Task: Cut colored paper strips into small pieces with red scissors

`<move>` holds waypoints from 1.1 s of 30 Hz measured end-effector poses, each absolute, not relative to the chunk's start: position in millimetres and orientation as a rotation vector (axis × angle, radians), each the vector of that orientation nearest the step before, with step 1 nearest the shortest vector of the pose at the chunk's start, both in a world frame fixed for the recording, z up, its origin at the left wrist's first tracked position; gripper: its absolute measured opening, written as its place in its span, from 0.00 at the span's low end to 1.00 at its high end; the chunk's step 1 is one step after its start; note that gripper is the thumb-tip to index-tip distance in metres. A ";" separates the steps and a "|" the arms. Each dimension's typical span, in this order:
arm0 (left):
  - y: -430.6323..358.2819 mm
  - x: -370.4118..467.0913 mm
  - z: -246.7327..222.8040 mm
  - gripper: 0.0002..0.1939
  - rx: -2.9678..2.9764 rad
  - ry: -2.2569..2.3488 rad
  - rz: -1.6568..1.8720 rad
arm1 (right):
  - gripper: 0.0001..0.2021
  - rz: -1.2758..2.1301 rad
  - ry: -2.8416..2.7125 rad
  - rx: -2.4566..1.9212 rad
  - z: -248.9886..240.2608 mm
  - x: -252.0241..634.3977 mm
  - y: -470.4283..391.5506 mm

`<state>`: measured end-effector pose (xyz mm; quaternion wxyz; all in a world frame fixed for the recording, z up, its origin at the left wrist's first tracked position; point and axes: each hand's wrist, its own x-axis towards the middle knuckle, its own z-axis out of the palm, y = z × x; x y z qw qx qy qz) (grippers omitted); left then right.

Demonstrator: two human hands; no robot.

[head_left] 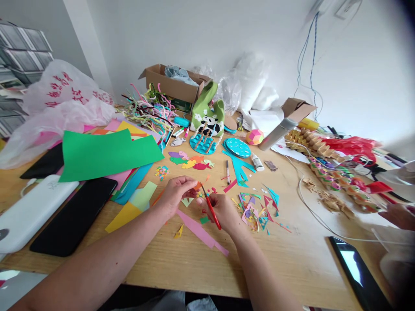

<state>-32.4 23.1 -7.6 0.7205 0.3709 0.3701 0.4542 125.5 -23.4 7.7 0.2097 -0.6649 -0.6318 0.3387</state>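
Note:
My left hand (177, 193) pinches a small piece of orange paper (197, 186) between thumb and fingers. In my right hand (223, 212) are red-handled scissors (213, 210), their blades pointing up and left at the orange paper. A pink paper strip (201, 233) lies on the table just below my hands. Colourful paper fish (189, 161) lie beyond them, beside a small pile of tiny coloured bits (161, 172). Mixed paper scraps (254, 211) are scattered to the right of my right hand.
Green paper (97, 154) tops a stack at the left, near a white device (35, 211) and a black phone (74, 216). Blue discs (237, 148), a pen (227, 172) and a grey bottle (278, 134) stand or lie farther back. Another person's hand (400, 215) is at the right edge.

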 end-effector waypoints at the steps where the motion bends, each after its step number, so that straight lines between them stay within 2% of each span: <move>1: 22.8 -32.3 -7.3 0.09 0.849 0.835 1.001 | 0.21 0.923 -1.776 -1.848 6.5 125.4 -23.5; 7: 19.7 -31.1 -3.7 0.05 0.939 0.883 0.986 | 0.22 0.901 -1.802 -1.826 3.4 124.3 -23.9; 17: 20.4 -29.5 -7.8 0.06 0.908 0.819 1.014 | 0.26 1.119 -1.729 -1.694 6.8 122.3 -25.4; 33: 16.9 -27.0 -11.1 0.06 0.705 0.737 0.999 | 0.27 1.179 -1.633 -1.608 1.8 114.7 -27.5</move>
